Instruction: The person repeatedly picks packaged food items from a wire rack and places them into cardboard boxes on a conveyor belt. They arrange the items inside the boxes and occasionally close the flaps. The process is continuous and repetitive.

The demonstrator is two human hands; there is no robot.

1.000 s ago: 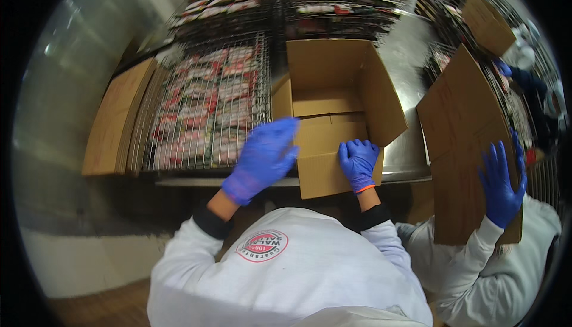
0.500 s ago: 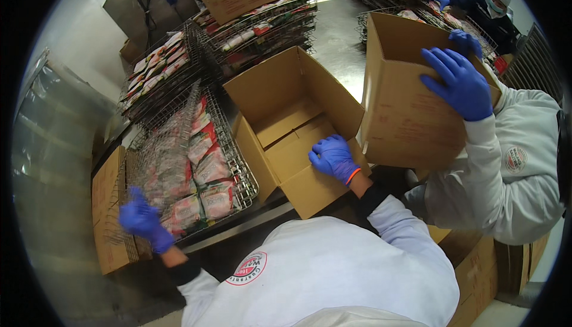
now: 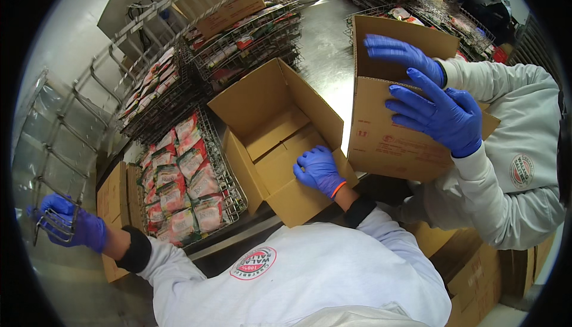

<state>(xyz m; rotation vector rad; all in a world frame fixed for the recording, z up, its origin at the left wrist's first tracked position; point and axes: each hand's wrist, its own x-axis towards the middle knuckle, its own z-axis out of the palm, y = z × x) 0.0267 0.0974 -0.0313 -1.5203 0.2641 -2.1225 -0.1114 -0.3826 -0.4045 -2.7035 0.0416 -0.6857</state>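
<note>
My left hand (image 3: 71, 223), in a blue glove, is closed round the end of a wire rack (image 3: 112, 47), raised upright at the far left. Beside it, a wire tray (image 3: 237, 199) holds rows of red-and-clear packets (image 3: 192, 163), uncovered on top. An open cardboard box (image 3: 247, 103) stands tilted in front of me, its visible inside bare. My right hand (image 3: 319, 171), also gloved in blue, lies at the box's near right side with fingers curled over the cardboard; the fingertips are partly hidden.
At my right, a co-worker's blue-gloved hands (image 3: 441, 112) are on another open box (image 3: 381, 130). Stacked wire trays of packets (image 3: 244, 44) stand at the back left, a carton on top. A steel table (image 3: 328, 29) runs behind. Flattened cardboard (image 3: 110, 193) leans at the left.
My left hand has swung left and lifted the wire rack off the packets. My right hand stays on the box, which sits slightly further left in view. The co-worker's hands have shifted on their box.
</note>
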